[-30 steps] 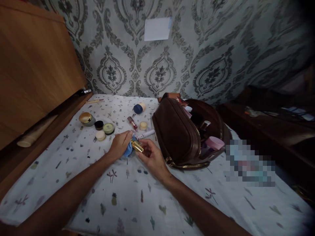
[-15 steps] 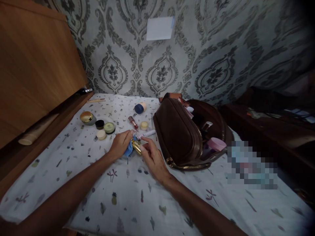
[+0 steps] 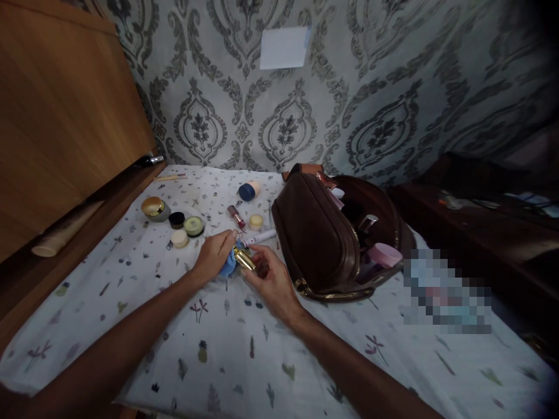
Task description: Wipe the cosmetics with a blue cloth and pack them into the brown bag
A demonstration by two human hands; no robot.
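My left hand (image 3: 218,253) is closed on a crumpled blue cloth (image 3: 227,266) and presses it to one end of a shiny gold lipstick tube (image 3: 245,260). Around the tube's other end curl the thumb and fingers of my right hand (image 3: 275,285). Just beyond the hands lies a white tube (image 3: 260,237) with small print on it. A little farther off are a small reddish lip gloss tube (image 3: 236,216) and a small round cream-coloured pot (image 3: 256,222).
An open brown cosmetics bag (image 3: 318,238) stands at right, with a pink round item (image 3: 384,255) inside. Leftward sit a gold-lidded jar (image 3: 154,208), a black lid (image 3: 177,219), a green pot (image 3: 194,226) and a cream lid (image 3: 179,238). Behind lies a blue-capped jar (image 3: 248,191).
My right hand's fingers have shifted on the gold tube and spread a little wider, showing more of it. My left hand stays almost in place with the cloth.
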